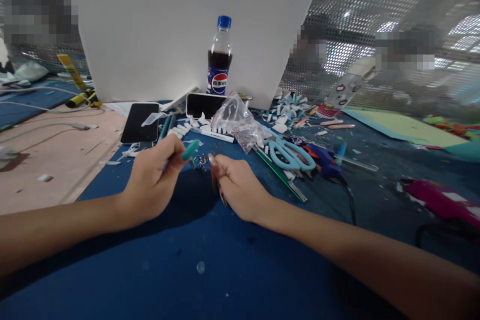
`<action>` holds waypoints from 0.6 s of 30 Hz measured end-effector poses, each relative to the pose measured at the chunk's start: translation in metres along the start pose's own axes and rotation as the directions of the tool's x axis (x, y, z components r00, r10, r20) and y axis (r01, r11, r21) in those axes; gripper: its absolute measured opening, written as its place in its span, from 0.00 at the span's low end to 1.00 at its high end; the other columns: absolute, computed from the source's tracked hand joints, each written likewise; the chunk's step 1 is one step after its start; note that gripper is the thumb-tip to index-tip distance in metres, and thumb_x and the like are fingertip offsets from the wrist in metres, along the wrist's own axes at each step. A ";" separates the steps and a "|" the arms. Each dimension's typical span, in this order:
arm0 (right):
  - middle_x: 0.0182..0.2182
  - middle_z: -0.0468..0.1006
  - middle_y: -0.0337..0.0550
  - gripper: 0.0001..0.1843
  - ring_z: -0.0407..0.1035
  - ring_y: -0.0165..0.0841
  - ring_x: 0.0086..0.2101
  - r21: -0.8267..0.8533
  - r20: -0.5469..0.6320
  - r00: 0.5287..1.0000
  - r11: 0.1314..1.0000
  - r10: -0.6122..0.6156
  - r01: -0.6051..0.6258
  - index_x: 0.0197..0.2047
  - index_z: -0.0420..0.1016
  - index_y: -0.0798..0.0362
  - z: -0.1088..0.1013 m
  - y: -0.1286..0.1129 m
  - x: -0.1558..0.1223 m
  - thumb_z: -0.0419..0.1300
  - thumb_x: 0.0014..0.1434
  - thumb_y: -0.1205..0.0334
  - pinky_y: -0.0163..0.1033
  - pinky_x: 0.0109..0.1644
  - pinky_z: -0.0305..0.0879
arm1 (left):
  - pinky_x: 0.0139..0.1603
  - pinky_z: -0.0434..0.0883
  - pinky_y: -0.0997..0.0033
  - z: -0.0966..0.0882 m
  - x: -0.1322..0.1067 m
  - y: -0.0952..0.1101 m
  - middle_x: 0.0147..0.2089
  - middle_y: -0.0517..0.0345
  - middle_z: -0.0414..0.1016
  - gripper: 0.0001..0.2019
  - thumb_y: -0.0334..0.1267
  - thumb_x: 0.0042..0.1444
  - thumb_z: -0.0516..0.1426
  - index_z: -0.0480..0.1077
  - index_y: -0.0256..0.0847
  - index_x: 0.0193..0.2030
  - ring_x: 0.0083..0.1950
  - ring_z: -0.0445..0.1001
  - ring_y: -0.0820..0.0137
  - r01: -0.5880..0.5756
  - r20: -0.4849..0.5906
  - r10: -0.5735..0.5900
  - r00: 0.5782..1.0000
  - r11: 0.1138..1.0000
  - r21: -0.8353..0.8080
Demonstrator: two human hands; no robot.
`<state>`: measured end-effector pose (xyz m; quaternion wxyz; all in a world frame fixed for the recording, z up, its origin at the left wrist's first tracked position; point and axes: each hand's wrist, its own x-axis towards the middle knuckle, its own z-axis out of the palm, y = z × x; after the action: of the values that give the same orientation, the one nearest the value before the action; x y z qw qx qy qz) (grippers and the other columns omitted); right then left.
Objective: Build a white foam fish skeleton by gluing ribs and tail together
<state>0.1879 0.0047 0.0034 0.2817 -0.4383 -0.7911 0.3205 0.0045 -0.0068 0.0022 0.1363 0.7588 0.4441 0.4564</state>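
Observation:
My left hand [153, 180] rests on the blue table cover [210, 260] with its fingers closed around a teal pen-like tool [189, 150] that points to the right. My right hand [236, 182] lies close beside it, its fingers pressed together in a pinch; what it grips is too small to make out. Tiny dark bits [202, 161] lie on the cover between the two hands. A crumpled clear plastic bag [240, 122] sits just beyond my right hand.
Teal scissors [290, 154], a blue glue gun [325, 162] with its cable and a green ruler [279, 172] lie to the right. A cola bottle [219, 57] stands before a white board [180, 25]. Two phones [140, 122] and white foam scraps lie behind.

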 end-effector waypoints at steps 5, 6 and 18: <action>0.12 0.61 0.32 0.18 0.59 0.24 0.13 0.044 0.009 0.999 0.998 0.053 -0.053 0.24 0.57 0.51 0.000 0.001 0.001 0.44 0.66 0.61 0.31 0.19 0.55 | 0.22 0.57 0.74 0.002 0.004 -0.006 0.22 0.65 0.56 0.10 0.31 0.61 0.49 0.56 0.42 0.28 0.22 0.56 0.76 -0.025 -0.131 0.027 0.991 1.000 0.016; 0.12 0.62 0.32 0.18 0.60 0.24 0.13 0.061 0.001 0.999 0.997 0.054 -0.054 0.24 0.57 0.51 0.000 0.001 0.001 0.43 0.66 0.60 0.31 0.19 0.56 | 0.22 0.57 0.75 0.003 0.005 -0.006 0.22 0.65 0.57 0.10 0.31 0.61 0.49 0.56 0.41 0.28 0.22 0.56 0.77 -0.050 -0.141 0.052 0.989 0.999 0.020; 0.24 0.71 0.42 0.21 0.67 0.29 0.26 0.097 -0.215 0.972 0.988 -0.099 0.122 0.30 0.67 0.54 0.000 -0.003 -0.003 0.43 0.67 0.51 0.36 0.31 0.63 | 0.19 0.56 0.79 0.004 0.009 0.001 0.19 0.67 0.56 0.10 0.30 0.60 0.48 0.57 0.41 0.27 0.18 0.55 0.79 -0.143 -0.012 0.146 0.989 0.981 0.127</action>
<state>0.1877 0.0005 0.0050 0.4046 -0.4089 -0.7613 0.2991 0.0098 0.0007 0.0058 0.0498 0.7913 0.4173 0.4442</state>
